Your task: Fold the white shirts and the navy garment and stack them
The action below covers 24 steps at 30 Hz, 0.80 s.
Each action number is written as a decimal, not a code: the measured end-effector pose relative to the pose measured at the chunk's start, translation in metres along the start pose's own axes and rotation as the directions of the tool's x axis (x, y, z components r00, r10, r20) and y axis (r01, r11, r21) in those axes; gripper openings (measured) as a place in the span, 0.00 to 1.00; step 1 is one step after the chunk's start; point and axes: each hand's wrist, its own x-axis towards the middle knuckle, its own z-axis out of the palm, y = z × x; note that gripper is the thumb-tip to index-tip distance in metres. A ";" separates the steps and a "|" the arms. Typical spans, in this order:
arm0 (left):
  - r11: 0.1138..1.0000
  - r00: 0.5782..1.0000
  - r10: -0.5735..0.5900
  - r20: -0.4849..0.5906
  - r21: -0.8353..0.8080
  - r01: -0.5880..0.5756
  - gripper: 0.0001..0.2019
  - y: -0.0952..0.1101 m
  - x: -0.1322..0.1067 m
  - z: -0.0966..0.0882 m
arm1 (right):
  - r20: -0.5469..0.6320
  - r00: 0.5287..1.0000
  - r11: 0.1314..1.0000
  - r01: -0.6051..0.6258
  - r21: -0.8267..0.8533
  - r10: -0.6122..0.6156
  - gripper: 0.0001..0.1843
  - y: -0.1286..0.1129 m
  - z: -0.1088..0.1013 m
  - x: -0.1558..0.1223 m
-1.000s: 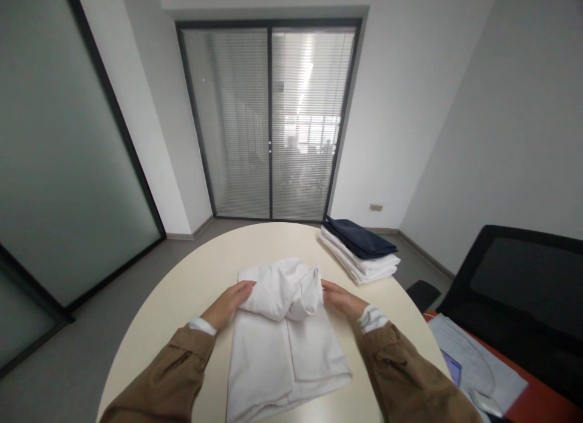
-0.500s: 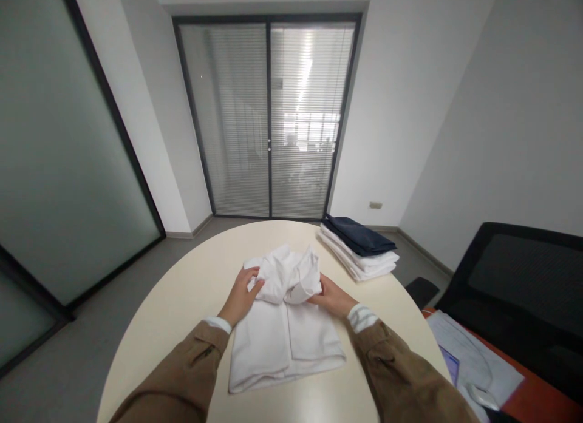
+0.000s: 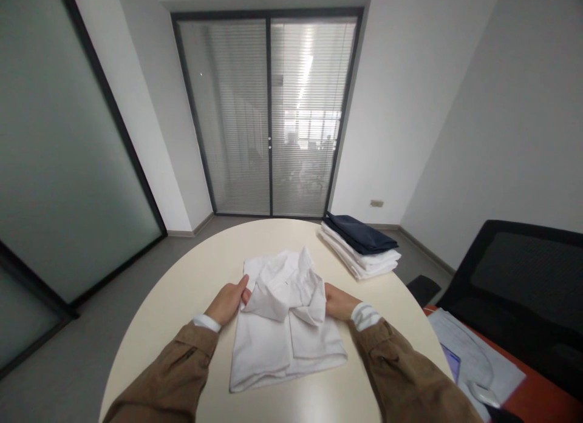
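no writing here that can be read

the papers (image 3: pixel 471 350) lying on the near edge of the orange desk (image 3: pixel 542 383) carry printed lines, and a small blue rectangle (image 3: pixel 450 362) sits among them, but all of it is too small and blurred to make out. the little wall plate (image 3: pixel 376 203) by the glass door (image 3: pixel 268 116) shows no legible marking, and neither does the white garment (image 3: pixel 273 350) on the round table (image 3: pixel 182 301).

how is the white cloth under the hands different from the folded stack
The white cloth is rumpled on top; the folded stack lies in neat layers. The cloth is all white; the stack has a navy cloth on top. The left hand and right hand touch the cloth, not the stack. Both lie on the round table.
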 end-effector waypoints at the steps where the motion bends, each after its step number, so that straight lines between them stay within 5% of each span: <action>1: 0.998 0.998 -0.055 0.009 0.014 0.055 0.33 -0.002 0.000 0.000 | 0.005 1.000 1.000 -0.016 0.009 0.016 0.23 0.002 -0.001 -0.002; 7: 0.974 0.984 -0.177 -0.011 -0.144 0.173 0.22 -0.007 0.002 0.010 | -0.093 0.996 1.000 -0.006 -0.012 0.005 0.25 0.007 -0.002 -0.006; 13: 0.936 0.997 0.074 0.011 -0.346 -0.066 0.23 -0.009 0.015 0.017 | -0.191 0.978 0.993 0.066 -0.098 -0.084 0.20 0.008 0.002 0.008; 17: 0.936 0.986 0.143 -0.090 -0.310 -0.164 0.26 -0.005 0.022 0.026 | -0.349 0.934 0.985 0.017 -0.174 -0.078 0.20 0.019 0.000 0.013; 24: 0.981 0.987 0.135 -0.084 -0.125 -0.145 0.22 0.007 0.022 0.031 | -0.329 0.944 0.997 -0.021 -0.071 -0.003 0.24 0.022 0.001 0.010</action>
